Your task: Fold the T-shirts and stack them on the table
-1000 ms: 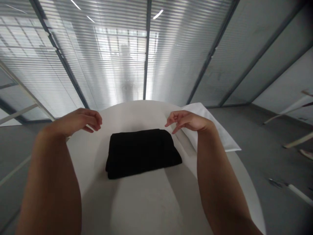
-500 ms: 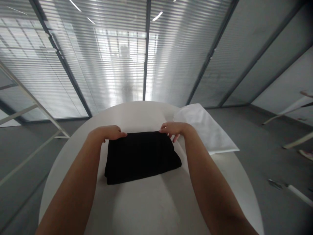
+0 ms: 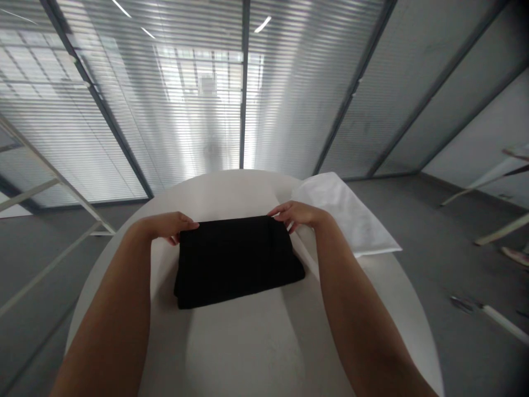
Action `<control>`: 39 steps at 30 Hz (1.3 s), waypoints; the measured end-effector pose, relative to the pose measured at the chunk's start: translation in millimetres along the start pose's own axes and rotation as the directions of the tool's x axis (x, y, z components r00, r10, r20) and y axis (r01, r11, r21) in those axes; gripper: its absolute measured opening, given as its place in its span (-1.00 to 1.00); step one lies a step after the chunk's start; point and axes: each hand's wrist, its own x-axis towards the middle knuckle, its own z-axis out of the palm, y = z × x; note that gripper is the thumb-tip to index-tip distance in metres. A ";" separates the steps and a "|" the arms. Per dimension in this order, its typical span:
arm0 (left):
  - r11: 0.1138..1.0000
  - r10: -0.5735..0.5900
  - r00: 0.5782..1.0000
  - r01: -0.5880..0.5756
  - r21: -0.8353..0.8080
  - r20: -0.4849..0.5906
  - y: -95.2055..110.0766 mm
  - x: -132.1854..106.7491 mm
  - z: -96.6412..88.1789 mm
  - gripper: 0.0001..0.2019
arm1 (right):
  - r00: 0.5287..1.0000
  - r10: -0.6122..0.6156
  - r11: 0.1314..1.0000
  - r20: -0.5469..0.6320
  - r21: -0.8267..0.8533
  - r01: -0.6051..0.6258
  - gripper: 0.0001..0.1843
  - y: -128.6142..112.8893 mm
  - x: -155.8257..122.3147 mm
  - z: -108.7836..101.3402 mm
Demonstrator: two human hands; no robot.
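A folded black cloth (image 3: 239, 262), which looks like a garment, lies on the round white table (image 3: 243, 353). Its far edge runs between my two hands. My left hand (image 3: 176, 225) pinches the far left corner, thumb on top and the other fingers curled behind the edge. At the far right corner, my right hand (image 3: 298, 214) grips the cloth between thumb and fingertips, some fingers hanging over the side. The layers of the fold are hard to make out in the dark fabric.
A white folded cloth or bag (image 3: 345, 212) lies at the table's right, slightly past its edge. To the left stands a pale frame (image 3: 61, 179). Glass panels with blinds (image 3: 185, 110) rise behind the table. Pale furniture legs (image 3: 502, 229) stand on the floor at right.
My left hand has shifted left to the cloth's corner, with its thumb now nearer the side. The right hand's index finger has straightened along the far edge. The view has shifted slightly.
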 end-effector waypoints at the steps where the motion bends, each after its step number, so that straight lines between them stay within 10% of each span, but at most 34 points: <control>1: 1.000 0.002 1.000 -0.002 0.004 -0.001 -1.6 0.2 -0.1 -0.37 | 1.000 0.002 1.000 0.000 -0.006 -0.002 -0.54 -0.7 -1.6 -0.9; 18: 0.999 -0.034 0.999 0.033 -0.027 -0.030 -5.0 5.2 3.8 -0.39 | 0.980 0.126 0.992 -0.152 -0.014 -0.129 -0.53 6.9 -6.1 -11.0; 28: 0.994 0.082 0.996 -0.079 -0.079 0.039 2.1 -7.5 5.0 -0.44 | 0.982 -0.180 0.983 -0.055 0.028 0.182 -0.69 3.8 5.1 4.3; 35: 0.962 0.204 0.962 -0.232 -0.146 -0.182 -2.3 6.0 12.4 -0.50 | 0.981 -0.082 0.968 -0.175 0.220 0.121 -0.75 14.1 3.9 -2.7; 39: 0.986 0.088 0.961 -0.122 -0.117 -0.263 1.0 15.9 14.8 -0.45 | 0.962 0.054 0.992 -0.268 0.121 -0.022 -0.76 10.8 15.0 3.7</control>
